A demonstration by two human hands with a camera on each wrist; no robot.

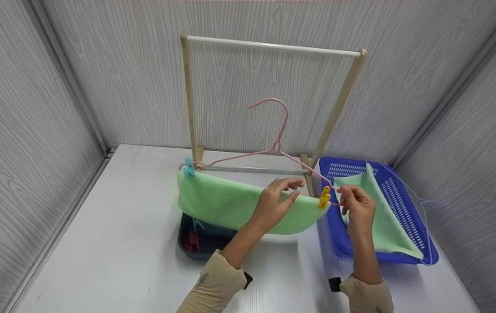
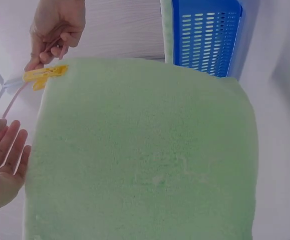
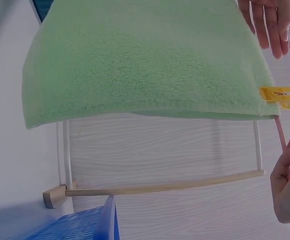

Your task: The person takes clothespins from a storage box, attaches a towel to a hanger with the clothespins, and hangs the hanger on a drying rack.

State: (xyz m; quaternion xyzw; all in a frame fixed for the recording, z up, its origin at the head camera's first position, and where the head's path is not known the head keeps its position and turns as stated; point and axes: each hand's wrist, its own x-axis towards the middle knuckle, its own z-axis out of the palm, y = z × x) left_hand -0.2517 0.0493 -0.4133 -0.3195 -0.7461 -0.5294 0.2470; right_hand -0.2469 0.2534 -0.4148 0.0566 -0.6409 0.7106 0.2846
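A pale green towel (image 1: 222, 198) hangs folded over the lower bar of a pink wire hanger (image 1: 248, 155). A blue clothespin (image 1: 189, 168) grips its left corner, and a yellow clothespin (image 1: 325, 198) its right one. My right hand (image 1: 358, 208) pinches the hanger's right end, just beyond the yellow clothespin. In front of the towel's upper edge is my left hand (image 1: 272, 204), its fingers extended and thumb apart. The left wrist view shows those left fingers (image 2: 7, 152) beside the towel's edge, the thumb close to the pink wire.
Behind the towel stands a rack with wooden posts and a white rail (image 1: 274, 45). At right, a blue basket (image 1: 339, 245) holds another green towel (image 1: 391, 226) and a pale blue hanger (image 1: 424, 217). A dark bin (image 1: 206, 254) with red and blue clothespins sits partly beneath the hanging towel.
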